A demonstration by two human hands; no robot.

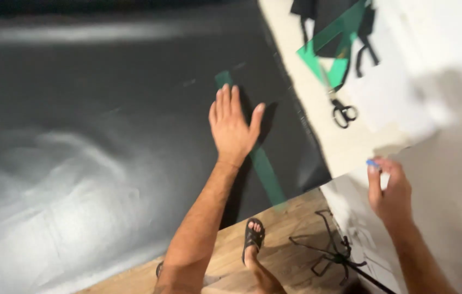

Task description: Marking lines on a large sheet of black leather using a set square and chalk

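Black sheet material [105,109], wide, smooth and slightly glossy, lies spread flat over the large tabletop and fills most of the head view; its near edge hangs toward the wooden floor [291,250]. A long green straight strip [266,171], resembling a ruler or tape, rests diagonally on the sheet near its right edge.

Left hand [232,128]: palm down, flat on the black sheet, fingers [225,100] spread and extended, thumb out to the side. The hand lies partly over the green strip and presses it against the sheet.

Right hand [390,190]: held above the pale board [345,147] at the right, apart from the sheet. Its fingers pinch a small blue object [372,163], possibly chalk or a marker; motion blur prevents identification.

Black-handled scissors [344,113] lie on the pale board, well apart from both hands. Beyond them sit green translucent pieces [334,46] and dark cut pieces [318,16].

Progress, as judged: the sheet is laid out and the strip is positioned and held. No drawn line or cut is visible along the strip, so marking and cutting appear not yet done.

A sandalled foot [254,239] stands on the floor below.
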